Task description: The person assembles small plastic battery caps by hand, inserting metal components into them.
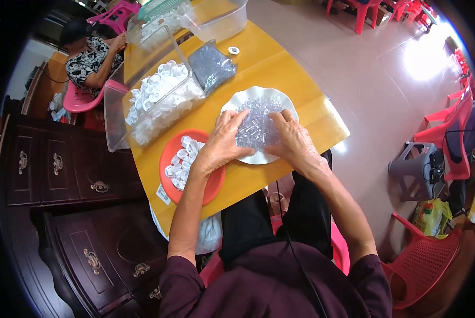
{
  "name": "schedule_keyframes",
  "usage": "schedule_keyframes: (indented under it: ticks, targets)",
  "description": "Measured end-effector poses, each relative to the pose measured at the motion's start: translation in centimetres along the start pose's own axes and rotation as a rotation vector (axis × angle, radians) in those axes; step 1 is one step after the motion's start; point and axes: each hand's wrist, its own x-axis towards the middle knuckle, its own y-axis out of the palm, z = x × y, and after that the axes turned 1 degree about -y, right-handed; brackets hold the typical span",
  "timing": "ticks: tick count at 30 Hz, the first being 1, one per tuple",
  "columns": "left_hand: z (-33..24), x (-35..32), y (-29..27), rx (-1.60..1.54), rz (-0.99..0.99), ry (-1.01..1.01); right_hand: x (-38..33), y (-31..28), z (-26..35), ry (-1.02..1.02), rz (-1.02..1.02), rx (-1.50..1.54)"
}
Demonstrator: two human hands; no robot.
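A white plate with a wavy rim [231,103] lies near the right front edge of the yellow table, heaped with small clear plastic tubes [258,119]. At the heap's left side rests my left hand [224,140], fingers spread and curved along it. My right hand [295,139] cups the opposite side in the same way, thumb toward the near rim. Both hands touch the tubes, and neither is closed round a piece. Beside my left forearm sits an orange bowl [166,159] of small white plastic parts [183,159].
A large clear bin [115,124] of white parts stands on the yellow table [280,66], beside a bag of grey pieces [211,64]. Behind are a clear tub [229,21] and a green basket [160,8]. Another person [91,61] sits far left. Dark drawers [78,164] flank the table.
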Motion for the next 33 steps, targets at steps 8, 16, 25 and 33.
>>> schedule_keyframes:
  ticks: [8,16,25,33]
  targets:
    - [-0.3,0.6,0.3,-0.207,-0.120,0.134,1.0,1.7,0.3,-0.022,-0.091,0.317]
    - [-2.2,0.9,-0.6,-0.324,-0.141,0.095,1.3,0.9,0.9,-0.068,-0.141,0.478]
    - [-3.0,0.7,-1.7,-0.452,-0.130,0.066,1.3,-1.6,0.0,-0.073,-0.086,0.344]
    - [-0.4,4.5,-1.2,-0.171,-0.274,0.117,3.7,-2.2,-2.5,0.011,-0.195,0.142]
